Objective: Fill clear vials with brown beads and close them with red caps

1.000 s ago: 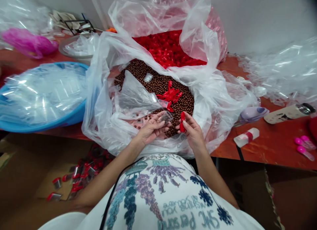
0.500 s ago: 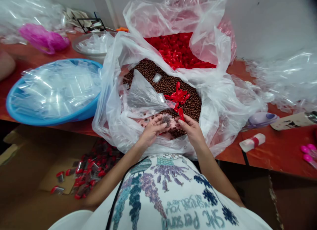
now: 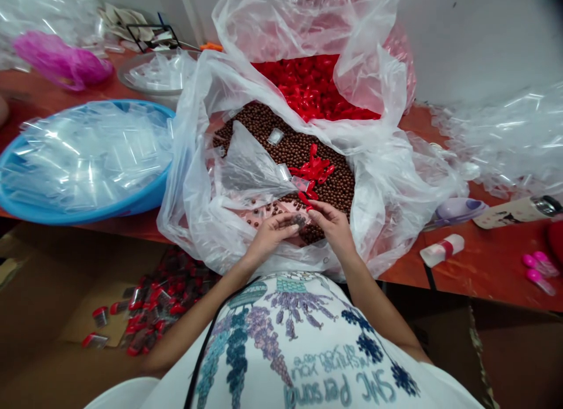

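Beyond our left hand (image 3: pixel 271 236) and right hand (image 3: pixel 335 228) we see a pale grey wall (image 3: pixel 479 51), and running below it a reddish-brown table (image 3: pixel 402 269). A large bag of translucent white plastic (image 3: pixel 373 168) is spread on the table around our grip, its floor covered by small round brown beads (image 3: pixel 255 124), thinning to a few scattered ones just left of the fingers. Behind it, farther from our hands, a second translucent plastic bag (image 3: pixel 264 36) holds a mass of glossy red plastic pieces (image 3: pixel 299 83). Below and left of our grip, an open brown cardboard box (image 3: pixel 35 362) contains a heap of small clear containers with red lids (image 3: pixel 158 309). Well to our left, a blue plastic basin (image 3: pixel 138 205) is piled with clear plastic pieces (image 3: pixel 83 156), and a round grey dish (image 3: pixel 125 83) behind it holds more. Just ahead of our left hand, a clear plastic cone (image 3: pixel 250 165) lies on the beads, beside a loose cluster of red pieces (image 3: pixel 313 167). Our left thumb and fingers pinch a small clear plastic container (image 3: pixel 299 220), dark inside; our right fingertips pinch a small red plastic cap (image 3: pixel 304 199), just above the container and apart from it.
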Motion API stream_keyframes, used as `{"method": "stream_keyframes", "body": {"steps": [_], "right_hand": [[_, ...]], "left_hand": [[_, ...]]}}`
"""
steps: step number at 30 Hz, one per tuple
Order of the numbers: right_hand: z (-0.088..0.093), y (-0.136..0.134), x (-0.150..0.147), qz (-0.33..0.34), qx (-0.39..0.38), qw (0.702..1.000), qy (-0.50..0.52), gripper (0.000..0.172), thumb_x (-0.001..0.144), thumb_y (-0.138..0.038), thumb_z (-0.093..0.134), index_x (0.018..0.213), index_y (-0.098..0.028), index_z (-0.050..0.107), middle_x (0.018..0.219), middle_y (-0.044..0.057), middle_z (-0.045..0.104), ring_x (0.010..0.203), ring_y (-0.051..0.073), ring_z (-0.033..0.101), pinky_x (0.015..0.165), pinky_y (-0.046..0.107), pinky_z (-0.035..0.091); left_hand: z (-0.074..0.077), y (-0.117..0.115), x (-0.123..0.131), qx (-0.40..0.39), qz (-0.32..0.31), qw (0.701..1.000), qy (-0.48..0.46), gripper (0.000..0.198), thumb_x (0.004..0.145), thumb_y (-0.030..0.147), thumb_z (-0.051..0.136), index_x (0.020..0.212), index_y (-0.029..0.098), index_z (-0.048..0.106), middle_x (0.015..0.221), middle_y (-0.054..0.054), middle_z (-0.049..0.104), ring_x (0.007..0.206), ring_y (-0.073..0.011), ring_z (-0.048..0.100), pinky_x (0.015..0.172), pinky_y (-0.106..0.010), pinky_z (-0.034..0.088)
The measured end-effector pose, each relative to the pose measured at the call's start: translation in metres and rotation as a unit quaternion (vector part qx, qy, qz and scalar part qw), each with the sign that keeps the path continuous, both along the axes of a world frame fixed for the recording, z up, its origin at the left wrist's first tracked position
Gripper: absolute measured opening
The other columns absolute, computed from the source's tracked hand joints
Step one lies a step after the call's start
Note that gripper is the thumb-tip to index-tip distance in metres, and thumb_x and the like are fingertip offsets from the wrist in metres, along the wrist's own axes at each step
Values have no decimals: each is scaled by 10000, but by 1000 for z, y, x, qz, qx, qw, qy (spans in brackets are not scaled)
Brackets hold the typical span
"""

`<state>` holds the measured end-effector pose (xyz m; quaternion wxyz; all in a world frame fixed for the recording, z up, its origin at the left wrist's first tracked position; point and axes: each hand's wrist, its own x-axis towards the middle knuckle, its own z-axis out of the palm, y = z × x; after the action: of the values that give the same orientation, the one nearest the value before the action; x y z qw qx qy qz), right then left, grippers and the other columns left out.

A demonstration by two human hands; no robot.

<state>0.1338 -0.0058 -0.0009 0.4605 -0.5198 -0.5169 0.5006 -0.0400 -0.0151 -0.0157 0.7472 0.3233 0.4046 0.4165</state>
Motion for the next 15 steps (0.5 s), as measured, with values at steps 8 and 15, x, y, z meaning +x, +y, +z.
{"method": "stream_keyframes", "body": {"steps": [8, 15], "right_hand": [[0, -3, -5, 7, 82, 992, -96, 241, 814, -359, 641, 1033, -293, 716, 904, 11, 677, 838, 160, 620, 785, 293, 487], [3, -5, -3, 45, 152, 979, -126, 266, 848, -323, 619, 1107, -318, 677, 936, 9, 665, 875, 155, 622, 804, 290, 477]], "left_hand": [[-1, -2, 1, 37, -6, 999, 27, 429, 637, 236, 791, 1046, 135, 711, 1052, -101, 707, 917, -222, 666, 839, -321, 511], [3, -3, 3, 32, -7, 999, 29, 386, 625, 256, 799, 979, 121, 726, 925, -76, 729, 810, -190, 670, 781, -305, 523]]}}
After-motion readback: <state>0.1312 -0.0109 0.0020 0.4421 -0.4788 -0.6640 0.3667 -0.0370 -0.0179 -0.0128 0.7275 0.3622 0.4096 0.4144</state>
